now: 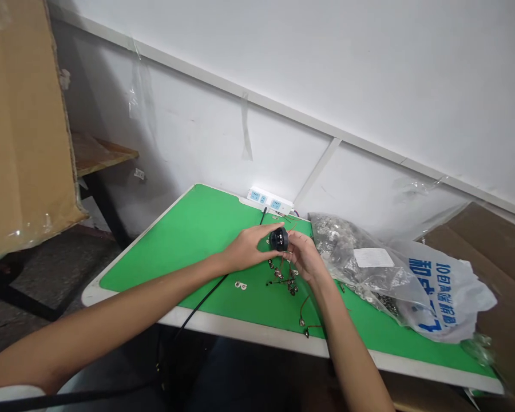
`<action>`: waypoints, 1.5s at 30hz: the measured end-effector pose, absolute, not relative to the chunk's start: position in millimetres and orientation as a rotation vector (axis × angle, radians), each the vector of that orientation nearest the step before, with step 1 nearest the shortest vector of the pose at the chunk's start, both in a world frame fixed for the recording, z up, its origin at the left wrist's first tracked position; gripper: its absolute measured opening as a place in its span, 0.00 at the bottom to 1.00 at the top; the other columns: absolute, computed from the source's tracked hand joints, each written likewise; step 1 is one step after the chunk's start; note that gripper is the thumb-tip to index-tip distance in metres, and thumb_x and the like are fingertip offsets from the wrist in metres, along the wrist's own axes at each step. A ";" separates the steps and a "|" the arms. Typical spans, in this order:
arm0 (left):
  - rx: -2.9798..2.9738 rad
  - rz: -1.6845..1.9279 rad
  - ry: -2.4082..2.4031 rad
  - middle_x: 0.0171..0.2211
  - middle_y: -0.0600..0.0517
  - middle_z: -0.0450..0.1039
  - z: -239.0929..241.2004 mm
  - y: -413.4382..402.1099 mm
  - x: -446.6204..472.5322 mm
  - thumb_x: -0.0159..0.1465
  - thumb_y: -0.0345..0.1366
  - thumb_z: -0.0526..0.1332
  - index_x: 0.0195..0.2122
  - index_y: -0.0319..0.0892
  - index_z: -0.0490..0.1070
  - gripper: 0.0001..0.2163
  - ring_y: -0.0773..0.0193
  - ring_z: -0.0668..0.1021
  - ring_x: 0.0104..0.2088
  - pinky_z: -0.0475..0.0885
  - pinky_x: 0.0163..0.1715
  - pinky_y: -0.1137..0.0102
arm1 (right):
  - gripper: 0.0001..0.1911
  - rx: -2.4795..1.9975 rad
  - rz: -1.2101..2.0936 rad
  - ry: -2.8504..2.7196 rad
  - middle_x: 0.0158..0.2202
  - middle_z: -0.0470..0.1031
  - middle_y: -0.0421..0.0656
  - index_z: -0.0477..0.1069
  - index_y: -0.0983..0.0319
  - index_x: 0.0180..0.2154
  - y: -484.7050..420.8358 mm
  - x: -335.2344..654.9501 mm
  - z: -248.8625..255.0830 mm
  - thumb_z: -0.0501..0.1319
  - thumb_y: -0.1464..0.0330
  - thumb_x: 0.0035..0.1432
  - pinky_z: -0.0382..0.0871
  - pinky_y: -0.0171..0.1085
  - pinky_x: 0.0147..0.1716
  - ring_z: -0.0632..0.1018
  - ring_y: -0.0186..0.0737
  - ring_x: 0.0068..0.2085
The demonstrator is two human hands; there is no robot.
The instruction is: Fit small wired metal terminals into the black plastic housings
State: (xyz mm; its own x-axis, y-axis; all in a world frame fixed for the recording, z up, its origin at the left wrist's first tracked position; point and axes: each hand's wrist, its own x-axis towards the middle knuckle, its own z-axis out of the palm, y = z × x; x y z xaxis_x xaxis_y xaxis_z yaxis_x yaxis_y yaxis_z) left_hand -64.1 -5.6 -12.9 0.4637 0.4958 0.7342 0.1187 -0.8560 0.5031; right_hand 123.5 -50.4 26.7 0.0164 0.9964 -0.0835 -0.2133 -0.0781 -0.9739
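Above the green tabletop (163, 246), my left hand (249, 246) grips a short black cylindrical part (278, 240) between thumb and fingers. It looks hollow, with small shiny pieces inside; its exact kind is unclear. My right hand (304, 252) is at the right side of this part, fingers bent against it. Whether those fingers also pinch a wire or small piece is hidden. Below the hands lie several small metal pieces with brown wires (292, 285). A small white tab with metal dots (241, 285) lies to their left.
A white power strip (270, 200) stands at the table's back edge, and a black cable (203, 298) crosses the table. Clear plastic bags of metal parts (347, 240) and a printed white bag (446, 292) cover the right side. Cardboard (26, 126) stands at left.
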 end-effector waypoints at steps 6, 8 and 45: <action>2.285 1.352 0.565 0.61 0.44 0.77 -11.1 -8.9 -62.3 0.65 0.47 0.72 0.67 0.49 0.68 0.31 0.49 0.81 0.60 0.78 0.62 0.52 | 0.20 -1.084 1.256 -0.972 0.26 0.73 0.36 0.73 0.58 0.31 -49.1 121.1 25.1 0.78 0.57 0.42 0.76 0.31 0.21 0.73 0.33 0.24; 2.271 1.350 0.585 0.61 0.44 0.78 -10.9 -9.6 -62.5 0.64 0.47 0.72 0.67 0.49 0.68 0.31 0.49 0.81 0.60 0.78 0.61 0.52 | 0.20 -1.092 1.243 -0.979 0.25 0.74 0.36 0.74 0.58 0.31 -49.0 121.9 24.1 0.78 0.57 0.43 0.76 0.32 0.22 0.73 0.33 0.24; 2.255 1.412 0.576 0.59 0.47 0.79 -16.9 -11.6 -58.1 0.65 0.42 0.72 0.64 0.46 0.72 0.27 0.54 0.82 0.58 0.78 0.61 0.56 | 0.15 -1.057 1.080 -0.940 0.27 0.75 0.39 0.74 0.59 0.26 -49.4 102.5 6.3 0.74 0.58 0.42 0.69 0.36 0.31 0.73 0.38 0.30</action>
State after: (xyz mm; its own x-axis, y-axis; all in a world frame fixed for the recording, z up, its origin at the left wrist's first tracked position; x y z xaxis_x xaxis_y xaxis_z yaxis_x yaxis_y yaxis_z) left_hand -58.1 -11.6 -16.9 0.4000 0.5462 0.7360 0.1241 -0.8279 0.5470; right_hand 102.5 -49.4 6.3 0.2188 0.9724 0.0812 -0.2148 0.1291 -0.9681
